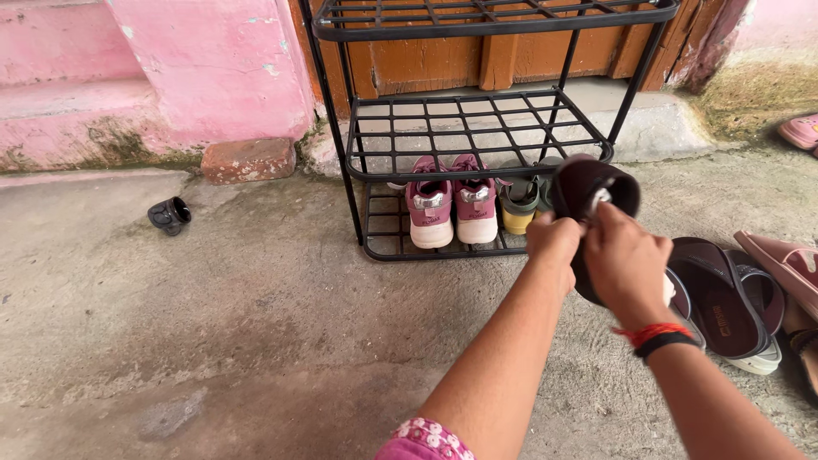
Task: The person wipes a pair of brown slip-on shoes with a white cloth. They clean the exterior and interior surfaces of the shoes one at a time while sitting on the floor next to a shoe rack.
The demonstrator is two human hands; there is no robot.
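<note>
Both hands — left hand (554, 243), right hand (626, 264) — grip a dark brown sandal (592, 189), long axis upright, toe up.

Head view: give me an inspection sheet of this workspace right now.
Surface: bare concrete floor, stained.
Job's things: dark brown shoe held up in front of the black rack.
Clutter: pink sneakers and green sandals on the bottom shelf; brown slippers on the floor at right; small black shoe at left; a brick.
Hands: left hand and right hand both grip the shoe.
Cables: nothing seen.
Surroundings: pink wall, wooden door.
</note>
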